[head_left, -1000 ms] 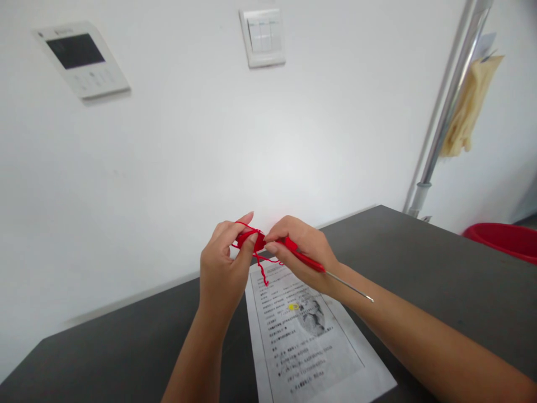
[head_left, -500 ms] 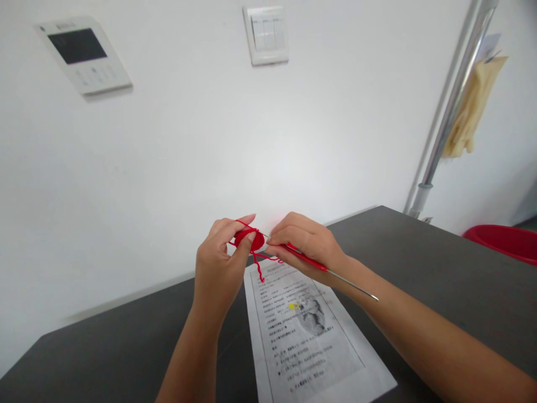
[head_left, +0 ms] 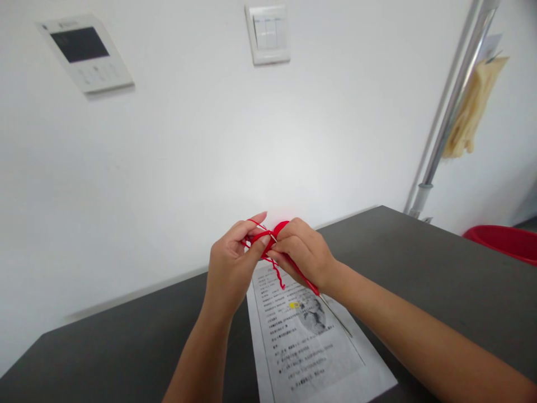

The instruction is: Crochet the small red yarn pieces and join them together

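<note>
My left hand (head_left: 232, 263) pinches a small red crochet piece (head_left: 268, 238) between thumb and fingers, with red yarn (head_left: 274, 271) looped over its index finger and a curly tail hanging down. Close against it, my right hand (head_left: 304, 252) is closed on a crochet hook (head_left: 312, 291) with a red handle and a thin metal shaft pointing down to the right. Both hands meet above the far end of a printed sheet (head_left: 310, 341) lying on the dark table (head_left: 440, 280).
A white wall rises right behind the table, with a light switch (head_left: 267, 33) and an intercom panel (head_left: 86, 50). A metal pole (head_left: 451, 106) with a hanging beige cloth (head_left: 472, 106) stands at the right. A red basin (head_left: 505, 240) sits beyond the table's right edge.
Both hands have shifted a little to the right and closer together. The hook's shaft has swung from pointing right to pointing steeply down-right, and the red piece has turned between the fingers.
</note>
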Motion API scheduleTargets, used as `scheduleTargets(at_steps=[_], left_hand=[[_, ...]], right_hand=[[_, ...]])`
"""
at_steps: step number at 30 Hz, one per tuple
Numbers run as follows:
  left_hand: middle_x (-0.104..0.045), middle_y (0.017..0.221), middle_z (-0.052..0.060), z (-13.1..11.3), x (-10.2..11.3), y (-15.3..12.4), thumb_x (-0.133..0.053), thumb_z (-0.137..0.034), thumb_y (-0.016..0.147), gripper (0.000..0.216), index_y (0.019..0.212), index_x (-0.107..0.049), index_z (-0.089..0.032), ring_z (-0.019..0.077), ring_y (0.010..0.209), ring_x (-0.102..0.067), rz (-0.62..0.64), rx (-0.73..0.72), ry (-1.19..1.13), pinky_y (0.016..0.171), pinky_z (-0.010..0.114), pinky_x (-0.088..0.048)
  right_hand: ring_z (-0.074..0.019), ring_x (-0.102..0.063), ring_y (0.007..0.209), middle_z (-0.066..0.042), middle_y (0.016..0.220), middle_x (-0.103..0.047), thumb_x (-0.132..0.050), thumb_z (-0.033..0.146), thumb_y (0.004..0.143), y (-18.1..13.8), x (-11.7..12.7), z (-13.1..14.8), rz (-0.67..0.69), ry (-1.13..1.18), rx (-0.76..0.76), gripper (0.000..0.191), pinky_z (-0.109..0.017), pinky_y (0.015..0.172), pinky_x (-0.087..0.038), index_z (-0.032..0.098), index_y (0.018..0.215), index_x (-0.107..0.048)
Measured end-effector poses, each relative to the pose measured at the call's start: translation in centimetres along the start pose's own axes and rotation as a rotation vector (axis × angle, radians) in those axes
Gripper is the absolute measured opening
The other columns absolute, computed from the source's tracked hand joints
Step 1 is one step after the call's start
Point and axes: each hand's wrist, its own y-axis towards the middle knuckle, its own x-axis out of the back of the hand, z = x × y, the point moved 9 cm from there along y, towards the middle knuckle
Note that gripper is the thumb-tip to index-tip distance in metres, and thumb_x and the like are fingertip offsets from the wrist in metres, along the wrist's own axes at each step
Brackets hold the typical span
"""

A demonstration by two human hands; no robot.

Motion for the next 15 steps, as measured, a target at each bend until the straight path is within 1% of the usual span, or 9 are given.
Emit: scheduleTargets(at_steps=[4, 9, 15], left_hand=[[-0.072, 0.084, 0.002, 0.5, 0.0, 0.0, -0.074, -0.023, 0.076, 0.025, 0.101, -0.079, -0.019, 0.0191, 0.085, -0.066, -0.013, 0.007, -0.032, 0.083, 0.033, -0.052], [-0.071, 0.078, 0.001, 1.3, 0.1, 0.1, -0.075, -0.023, 0.076, 0.020, 0.095, -0.080, -0.019, 0.0155, 0.077, -0.064, -0.017, 0.018, -0.180, 0.080, 0.029, -0.051], [-0.069, 0.072, -0.001, 1.7, -0.2, 0.3, -0.080, -0.024, 0.073, 0.023, 0.095, -0.081, -0.018, 0.0111, 0.069, -0.059, -0.021, 0.086, -0.274, 0.071, 0.023, -0.049]], right_hand=[[-0.0167, -0.054, 0.068, -0.004, 0.070, -0.062, -0.051, 0.022, 0.100, 0.0, -0.1, -0.2, 0.020, 0.010, -0.003, 0.019, -0.028, 0.062, -0.046, 0.019, 0.081, -0.052], [-0.0165, -0.052, 0.066, -0.003, 0.070, -0.061, -0.050, 0.021, 0.100, 0.2, -0.1, -0.1, 0.035, 0.008, 0.006, 0.017, -0.028, 0.062, -0.044, 0.020, 0.084, -0.051], [-0.0166, -0.051, 0.067, -0.003, 0.072, -0.062, -0.051, 0.021, 0.100, 0.2, -0.5, 0.2, 0.090, -0.010, 0.013, 0.016, -0.028, 0.062, -0.044, 0.019, 0.085, -0.052]])
